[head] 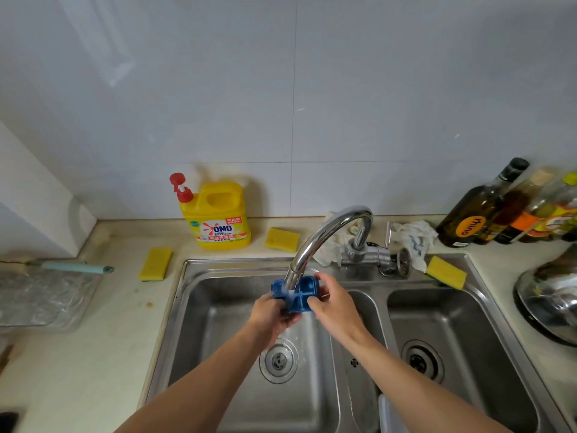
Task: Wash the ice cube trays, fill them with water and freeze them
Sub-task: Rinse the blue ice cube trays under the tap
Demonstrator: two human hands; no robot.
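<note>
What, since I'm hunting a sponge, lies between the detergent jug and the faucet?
A yellow sponge, flat on the counter, seen in the head view.

A sink point(193, 264) with 2 basins sits in the worktop point(109, 339). The faucet point(315, 242) stands at the sink's back edge, its spout over the left basin point(199, 307). Under the spout, the left hand point(268, 314) and right hand point(334, 304) hold an ice cube tray point(301, 292) between them.

Along the worktop's back edge, from left to right:
- a detergent jug point(220, 220)
- the middle sponge point(282, 239)
- a cloth point(415, 237) behind the faucet
- bottles point(499, 210) in the back right corner

The left sponge point(155, 264) lies just left of the sink. The right sponge point(446, 272) rests on the sink's back rim behind the right basin point(468, 323). A metal lid point(549, 301) sits at the worktop's right edge, and a flat tray point(40, 298) at its left edge.
</note>
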